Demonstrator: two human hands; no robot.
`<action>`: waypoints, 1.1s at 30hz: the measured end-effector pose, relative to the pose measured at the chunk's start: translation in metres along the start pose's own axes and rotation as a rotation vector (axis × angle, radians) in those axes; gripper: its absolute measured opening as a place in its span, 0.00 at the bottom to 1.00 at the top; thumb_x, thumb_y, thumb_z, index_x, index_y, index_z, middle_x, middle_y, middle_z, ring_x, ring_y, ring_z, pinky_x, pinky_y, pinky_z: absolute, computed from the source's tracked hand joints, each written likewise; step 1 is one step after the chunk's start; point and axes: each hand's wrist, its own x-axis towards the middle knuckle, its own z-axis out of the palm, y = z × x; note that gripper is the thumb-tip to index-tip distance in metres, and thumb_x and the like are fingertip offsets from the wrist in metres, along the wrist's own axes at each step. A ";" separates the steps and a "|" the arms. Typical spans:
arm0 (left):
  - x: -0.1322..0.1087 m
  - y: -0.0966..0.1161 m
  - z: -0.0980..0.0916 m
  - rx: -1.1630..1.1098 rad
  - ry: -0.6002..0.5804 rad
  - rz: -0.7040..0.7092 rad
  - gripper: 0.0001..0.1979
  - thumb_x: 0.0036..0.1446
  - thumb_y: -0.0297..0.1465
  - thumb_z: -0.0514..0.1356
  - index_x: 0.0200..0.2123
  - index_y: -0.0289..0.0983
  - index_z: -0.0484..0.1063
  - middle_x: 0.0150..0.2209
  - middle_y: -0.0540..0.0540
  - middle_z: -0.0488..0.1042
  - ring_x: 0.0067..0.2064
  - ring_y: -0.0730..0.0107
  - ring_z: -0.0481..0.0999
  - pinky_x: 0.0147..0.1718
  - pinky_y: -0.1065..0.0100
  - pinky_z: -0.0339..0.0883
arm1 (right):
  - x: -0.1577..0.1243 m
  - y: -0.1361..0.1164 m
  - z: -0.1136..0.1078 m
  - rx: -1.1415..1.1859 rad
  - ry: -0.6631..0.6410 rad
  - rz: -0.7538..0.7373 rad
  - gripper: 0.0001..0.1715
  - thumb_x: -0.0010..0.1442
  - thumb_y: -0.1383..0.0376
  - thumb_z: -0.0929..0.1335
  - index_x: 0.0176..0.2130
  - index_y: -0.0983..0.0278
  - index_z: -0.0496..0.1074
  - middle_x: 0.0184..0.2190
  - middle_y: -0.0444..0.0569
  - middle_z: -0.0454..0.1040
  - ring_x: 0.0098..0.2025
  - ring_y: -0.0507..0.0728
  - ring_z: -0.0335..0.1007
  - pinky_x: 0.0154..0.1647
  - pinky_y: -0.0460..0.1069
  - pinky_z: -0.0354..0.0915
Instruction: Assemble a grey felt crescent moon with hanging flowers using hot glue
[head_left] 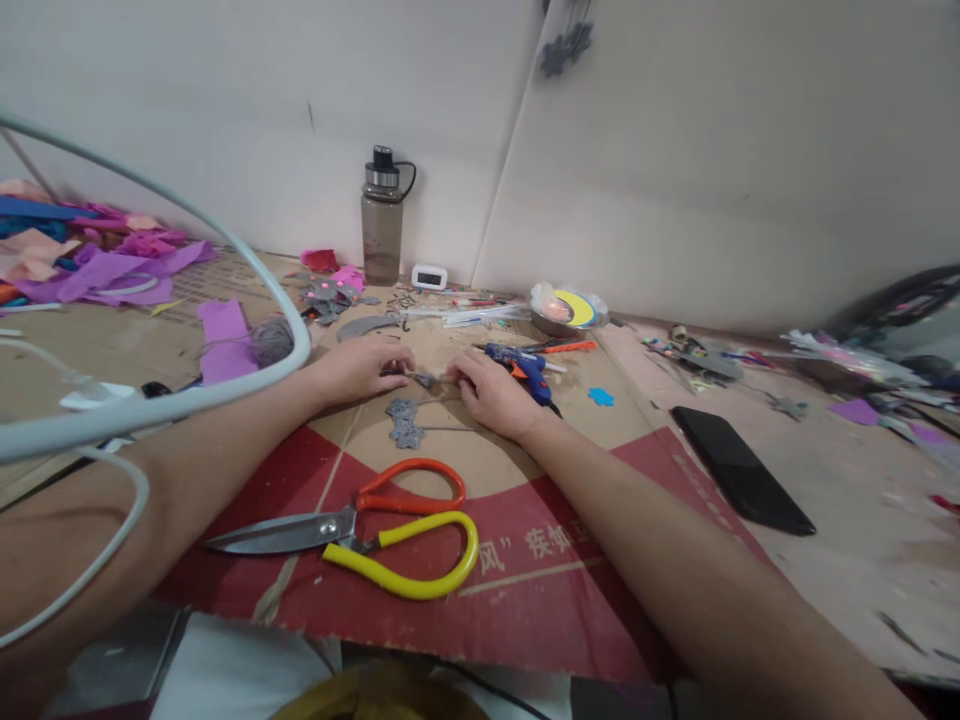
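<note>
Midway between the two hands, a small grey piece (pixel 424 380) sits just above the cardboard (pixel 570 610), its details too small to tell. Nearer the person lie grey flower shapes (pixel 405 423), touching; these look already cut out, while whether the small piece is finished I cannot tell. The left hand (pixel 367 368) is palm down, fingers bent inward towards the piece; the right hand (pixel 491 392) curls in from the opposite side. Whether either pinches it is unclear. Both forearms stretch forward, wrists low. A blue glue gun (pixel 529 372) lies just beside the right hand; open-handled scissors (pixel 401 530) rest in front.
</note>
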 end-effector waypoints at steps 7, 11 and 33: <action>0.001 0.002 -0.002 -0.008 -0.025 0.052 0.11 0.58 0.35 0.55 0.37 0.39 0.76 0.39 0.46 0.75 0.42 0.66 0.73 0.41 0.68 0.64 | -0.001 0.002 0.001 -0.085 0.010 -0.019 0.10 0.61 0.69 0.64 0.40 0.63 0.73 0.39 0.52 0.72 0.44 0.58 0.63 0.47 0.53 0.58; 0.001 -0.003 -0.002 -0.016 -0.016 0.059 0.12 0.58 0.35 0.55 0.37 0.40 0.78 0.41 0.45 0.76 0.44 0.65 0.73 0.45 0.66 0.64 | 0.000 0.002 -0.002 -0.188 -0.068 -0.054 0.10 0.62 0.68 0.64 0.36 0.61 0.76 0.36 0.51 0.73 0.43 0.58 0.63 0.46 0.53 0.55; 0.000 0.000 -0.009 0.012 -0.002 -0.110 0.11 0.54 0.39 0.58 0.32 0.40 0.77 0.33 0.47 0.77 0.34 0.68 0.73 0.33 0.69 0.61 | -0.002 -0.014 -0.022 -0.254 -0.132 0.050 0.14 0.53 0.79 0.60 0.35 0.64 0.67 0.32 0.52 0.71 0.38 0.58 0.64 0.39 0.51 0.57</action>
